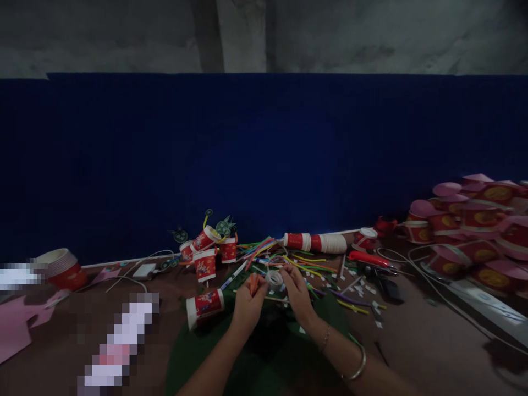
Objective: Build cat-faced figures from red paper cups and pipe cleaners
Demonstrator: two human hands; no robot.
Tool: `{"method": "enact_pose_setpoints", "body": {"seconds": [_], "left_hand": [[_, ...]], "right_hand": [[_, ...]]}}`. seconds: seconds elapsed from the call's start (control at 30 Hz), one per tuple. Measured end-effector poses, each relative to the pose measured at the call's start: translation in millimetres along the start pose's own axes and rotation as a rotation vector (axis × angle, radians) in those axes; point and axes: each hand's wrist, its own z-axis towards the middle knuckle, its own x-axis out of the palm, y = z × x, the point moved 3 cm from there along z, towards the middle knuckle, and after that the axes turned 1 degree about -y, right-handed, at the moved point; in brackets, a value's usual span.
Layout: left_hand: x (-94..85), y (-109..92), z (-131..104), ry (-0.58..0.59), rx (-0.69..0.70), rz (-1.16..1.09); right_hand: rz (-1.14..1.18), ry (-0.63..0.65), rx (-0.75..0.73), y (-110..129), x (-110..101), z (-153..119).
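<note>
My left hand (pixel 249 301) is closed round a small orange object (pixel 254 282); its kind is too small to tell. Beside it, a roll of clear tape (pixel 274 279) sits at the fingertips of my right hand (pixel 296 286). Those right fingers are pinched at the roll's edge, apparently on the tape. Beyond both hands lie many coloured pipe cleaners (pixel 317 267). A red paper cup (pixel 205 308) rests on its side left of my left hand, and decorated red cups (pixel 205 265) stand behind it.
Stacked paper cups (pixel 315 242) lie along the back. At right are a red-handled tool (pixel 371 258), a pile of red and pink cup pieces (pixel 474 220) and a power strip (pixel 490 308). Nested cups (pixel 61 269) and pink paper (pixel 14 330) are at left. A blue panel (pixel 264 159) rises behind.
</note>
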Motion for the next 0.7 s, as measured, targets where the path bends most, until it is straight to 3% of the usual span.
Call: {"method": "enact_pose_setpoints", "body": {"seconds": [0.1, 0.17, 0.37, 0.6, 0.7], "left_hand": [[-2.5, 3.8, 3.6, -0.015, -0.005, -0.01], [-3.9, 6.6, 6.0, -0.02, -0.011, -0.01], [-8.6, 4.3, 8.7, 0.002, 0.016, 0.078], [-9.2, 4.4, 8.4, 0.044, 0.027, 0.146], [-9.6, 8.4, 10.5, 0.034, -0.008, 0.112]], "right_hand": [[-0.223, 0.075, -0.441, 17.0, -4.5, -7.6], [-0.344, 0.174, -0.574, 21.3, -4.4, -11.6], [-0.603, 0.299, -0.574, 16.4, -0.9, -6.7], [-0.731, 0.318, -0.547, 6.4, 0.0, 1.5], [-0.684, 0.311, -0.493, 4.7, -0.3, 3.1]]}}
